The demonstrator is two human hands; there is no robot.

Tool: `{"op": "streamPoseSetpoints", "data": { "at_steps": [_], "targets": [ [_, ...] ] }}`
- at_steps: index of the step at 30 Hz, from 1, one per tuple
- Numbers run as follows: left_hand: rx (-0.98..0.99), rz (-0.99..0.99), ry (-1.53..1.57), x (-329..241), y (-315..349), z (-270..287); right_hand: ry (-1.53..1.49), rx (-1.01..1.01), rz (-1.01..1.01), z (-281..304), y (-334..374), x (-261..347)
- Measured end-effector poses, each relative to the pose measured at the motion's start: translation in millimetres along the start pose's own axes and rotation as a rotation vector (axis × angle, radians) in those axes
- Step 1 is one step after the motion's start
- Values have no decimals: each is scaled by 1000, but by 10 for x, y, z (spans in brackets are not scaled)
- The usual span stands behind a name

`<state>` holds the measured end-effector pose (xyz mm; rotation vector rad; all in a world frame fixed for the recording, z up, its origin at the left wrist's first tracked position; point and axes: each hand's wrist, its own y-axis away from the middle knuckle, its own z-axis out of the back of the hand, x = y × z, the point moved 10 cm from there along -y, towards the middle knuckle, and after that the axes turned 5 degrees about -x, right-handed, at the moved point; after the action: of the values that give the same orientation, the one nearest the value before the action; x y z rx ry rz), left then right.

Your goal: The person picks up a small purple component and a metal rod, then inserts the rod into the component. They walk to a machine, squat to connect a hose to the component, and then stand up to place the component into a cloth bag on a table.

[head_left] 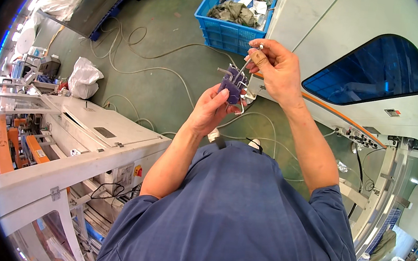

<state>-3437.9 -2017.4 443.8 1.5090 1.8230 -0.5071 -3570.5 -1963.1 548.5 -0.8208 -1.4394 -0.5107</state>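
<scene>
My left hand is clamped on a small purple holder, thumb across its near face and fingers curled underneath, while my right hand pinches a slim metal key near its upper end. The holder is in the air in front of me, above the green floor and on the near side of the blue crate. It is a dark, compact, blocky thing, its colour flat against the bright metal around it. A grey bent key juts out at its upper left, and thinner silver bent keys crowd its right side. The metal key I pinch is grey, straight along its shaft and slanting down to the left, its lower end at the holder's top; I can't tell whether it is seated in a slot.
</scene>
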Motion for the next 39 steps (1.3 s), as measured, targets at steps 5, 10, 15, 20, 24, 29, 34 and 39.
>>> {"op": "streamPoseSetpoints", "data": {
  "at_steps": [5, 10, 15, 20, 24, 29, 34, 39],
  "targets": [
    [-2, 3, 23, 34, 3, 29, 679, 246, 368, -315, 177, 224],
    [-28, -16, 89, 3, -10, 106, 635, 293, 410, -357, 304, 144],
    [-160, -77, 170, -97, 27, 221, 515, 312, 252, -141, 367, -39],
    [-145, -73, 219, -32, 5, 310, 736, 389, 538, -405, 647, 72],
    [-127, -50, 243, -27, 18, 255, 754, 333, 638, -412, 674, 133],
    [-168, -74, 148, -65, 74, 264, 284, 61, 166, 129, 336, -94],
    [-143, -96, 31, -25, 109, 315, -7, 56, -3, 78, 218, 35],
    [-96, -86, -7, -4, 102, 234, 41, 100, 9, -78, 185, 6]
  ]
}}
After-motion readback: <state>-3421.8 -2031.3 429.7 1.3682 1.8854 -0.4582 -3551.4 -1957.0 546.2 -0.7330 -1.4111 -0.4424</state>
